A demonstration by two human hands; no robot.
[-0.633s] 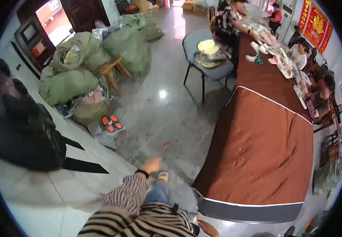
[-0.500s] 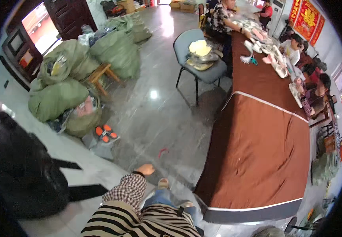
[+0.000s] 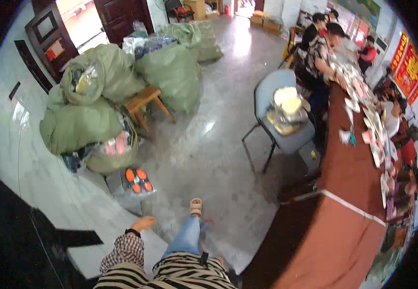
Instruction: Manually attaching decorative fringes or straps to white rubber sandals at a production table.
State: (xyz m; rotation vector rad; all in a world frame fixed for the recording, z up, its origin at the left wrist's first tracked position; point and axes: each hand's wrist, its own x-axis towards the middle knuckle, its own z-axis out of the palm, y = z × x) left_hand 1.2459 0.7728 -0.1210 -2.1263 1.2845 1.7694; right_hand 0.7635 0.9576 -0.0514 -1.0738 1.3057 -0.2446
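My left hand (image 3: 144, 223) hangs over the floor with a dark band at its wrist and a checked sleeve behind it. Its fingers look loosely stretched, and nothing shows in them. Nearest to it on the floor lies a pair of black-and-orange shoes (image 3: 138, 180) on grey plastic wrapping. My right hand does not show. One of my feet, in a beige sandal (image 3: 196, 207), is stepped forward on the grey floor.
Large green sacks (image 3: 81, 125) crowd the left wall beside a wooden stool (image 3: 144, 100). A grey-blue chair (image 3: 291, 135) carries bagged yellow items (image 3: 288, 101). A long brown-covered table (image 3: 349, 178) runs along the right, with shoe parts (image 3: 373, 139) and people seated or standing around it.
I have walked forward: the sacks, shoes and chair are nearer, and the view has swung left. My left hand has moved left and lower in the picture. One foot has come forward.
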